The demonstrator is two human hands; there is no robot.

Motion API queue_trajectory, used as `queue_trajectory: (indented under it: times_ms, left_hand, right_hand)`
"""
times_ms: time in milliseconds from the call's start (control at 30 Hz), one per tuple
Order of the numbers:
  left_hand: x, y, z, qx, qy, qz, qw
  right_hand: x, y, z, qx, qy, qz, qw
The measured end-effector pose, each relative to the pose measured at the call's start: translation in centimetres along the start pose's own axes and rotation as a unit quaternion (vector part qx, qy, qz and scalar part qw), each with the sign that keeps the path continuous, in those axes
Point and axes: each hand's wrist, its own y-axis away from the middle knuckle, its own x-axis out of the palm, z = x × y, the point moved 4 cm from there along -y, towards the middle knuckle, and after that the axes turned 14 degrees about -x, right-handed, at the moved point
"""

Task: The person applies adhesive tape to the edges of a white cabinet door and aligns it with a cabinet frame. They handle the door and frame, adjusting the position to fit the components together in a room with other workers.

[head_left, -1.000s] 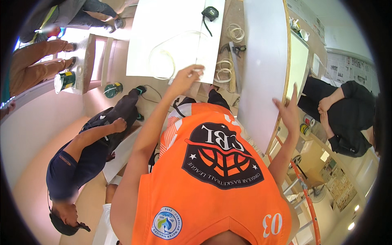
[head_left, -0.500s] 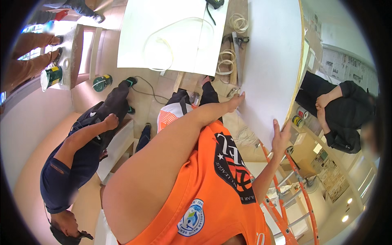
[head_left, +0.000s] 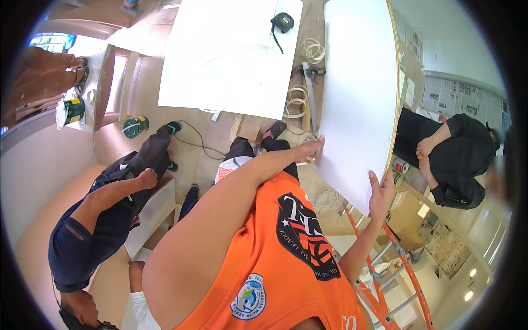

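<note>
A long white panel [head_left: 357, 99] with a raw wooden edge stretches away from me on the right side. My left hand [head_left: 309, 150] holds its left edge near the close end, fingertips on that edge. At the near right corner, my right hand [head_left: 380, 197] grips the opposite edge, its thumb on the white face and its other fingers hidden beneath. To the left of the panel lies a wide white sheet [head_left: 225, 60], with a black coil-like tool [head_left: 282, 22] on it.
Between sheet and panel lie coiled edging strips [head_left: 297, 102] and a clamp [head_left: 316, 71]. An orange stepladder [head_left: 407, 269] stands near my right arm. One person [head_left: 104, 214] stands left, another in black [head_left: 459, 154] beyond the panel's right edge. Paint cans [head_left: 70, 112] sit left.
My view has shifted, so the sheet and black tool sit lower in the picture. Both hands keep hold of the panel, whose near end now reaches lower. The person in black leans slightly differently.
</note>
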Motion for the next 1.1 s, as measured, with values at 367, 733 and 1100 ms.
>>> queue_trajectory:
  times_ms: [367, 733, 1100]
  left_hand:
    - [-0.4, 3.5, -5.2, 0.057, 0.043, 0.083, 0.994]
    - [1.3, 8.1, -9.5, 0.167, 0.200, 0.098, 0.960]
    - [-2.0, 15.6, -15.4, 0.232, 0.270, 0.128, 0.926]
  right_hand:
    - [-4.4, -4.4, 2.1, -0.030, -0.125, 0.030, 0.991]
    - [-7.6, -6.9, 3.9, -0.003, -0.206, 0.043, 0.978]
    - [-8.3, -6.8, -1.9, 0.040, -0.272, 0.003, 0.961]
